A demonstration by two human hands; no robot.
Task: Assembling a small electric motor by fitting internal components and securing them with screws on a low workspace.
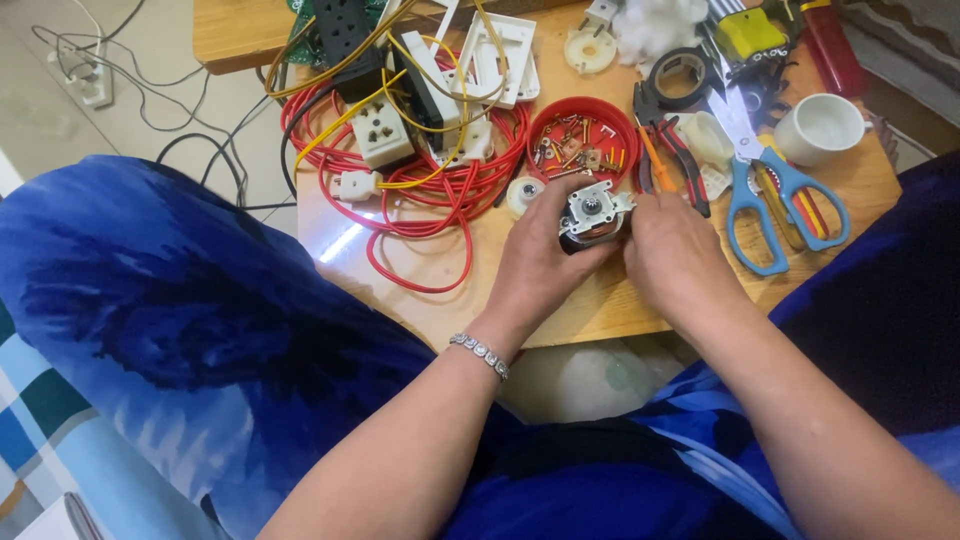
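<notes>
My left hand point(540, 262) grips a small electric motor point(592, 214) with a silvery metal end plate and a dark round body, held just above the wooden table point(420, 290). My right hand point(672, 255) holds the motor's right side, fingers curled against it. A silver bracelet point(480, 353) sits on my left wrist. Both hands hover near the table's front edge.
A red round tray point(538, 122) of small screws and parts lies behind the motor. Red and yellow wires point(430, 190) with white sockets spread at the left. Blue-handled scissors point(765, 195), red pliers point(680, 150), black tape and a white cup point(820, 128) lie at the right.
</notes>
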